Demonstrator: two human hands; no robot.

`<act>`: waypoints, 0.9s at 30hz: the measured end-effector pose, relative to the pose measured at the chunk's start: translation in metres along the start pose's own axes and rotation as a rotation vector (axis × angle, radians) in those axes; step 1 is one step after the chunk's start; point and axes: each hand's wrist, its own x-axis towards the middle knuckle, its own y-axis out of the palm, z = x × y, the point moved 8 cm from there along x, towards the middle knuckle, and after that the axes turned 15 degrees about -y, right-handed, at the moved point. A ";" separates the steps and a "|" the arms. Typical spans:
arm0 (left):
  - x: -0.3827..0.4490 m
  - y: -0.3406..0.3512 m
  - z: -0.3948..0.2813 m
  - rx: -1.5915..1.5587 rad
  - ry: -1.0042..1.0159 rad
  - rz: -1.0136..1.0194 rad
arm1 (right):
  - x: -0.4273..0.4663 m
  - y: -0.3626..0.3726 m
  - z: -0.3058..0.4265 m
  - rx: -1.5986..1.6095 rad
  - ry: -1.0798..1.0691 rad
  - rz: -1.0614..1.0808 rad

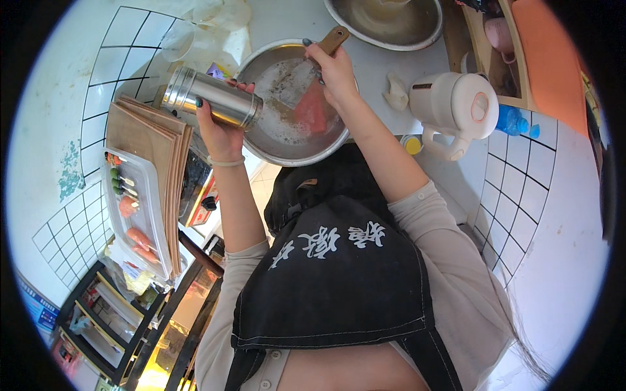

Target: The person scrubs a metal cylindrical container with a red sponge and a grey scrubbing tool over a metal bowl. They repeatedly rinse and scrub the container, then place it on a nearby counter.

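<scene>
A stainless steel basin (298,159) of foamy, cloudy water stands before me at the counter's edge. My left hand (226,119) grips a shiny metal canister (210,95), tilted nearly sideways with one end over the basin's left rim. In my right hand (337,71) is a utensil with a wooden handle (336,38), held over the water. A pinkish-red flat piece (311,110) hangs below that hand at the foam. Whether it is the utensil's head I cannot tell, since my fingers cover the join.
A second metal basin (391,41) with murky liquid stands at the back. To the right are a crumpled tissue (396,92) and a cream electric kettle (452,107). On the left, stacked wooden boards (146,127) stand beside a clear tray (146,195) of skewered food.
</scene>
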 end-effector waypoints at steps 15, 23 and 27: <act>0.005 0.009 0.009 -0.023 0.067 -0.264 | -0.009 0.026 0.028 0.156 -0.249 -0.078; 0.003 0.014 0.005 0.081 0.129 -0.309 | -0.007 0.033 0.038 0.138 -0.280 -0.042; 0.001 0.020 0.003 0.046 0.160 -0.354 | -0.014 0.037 0.044 0.107 -0.279 -0.050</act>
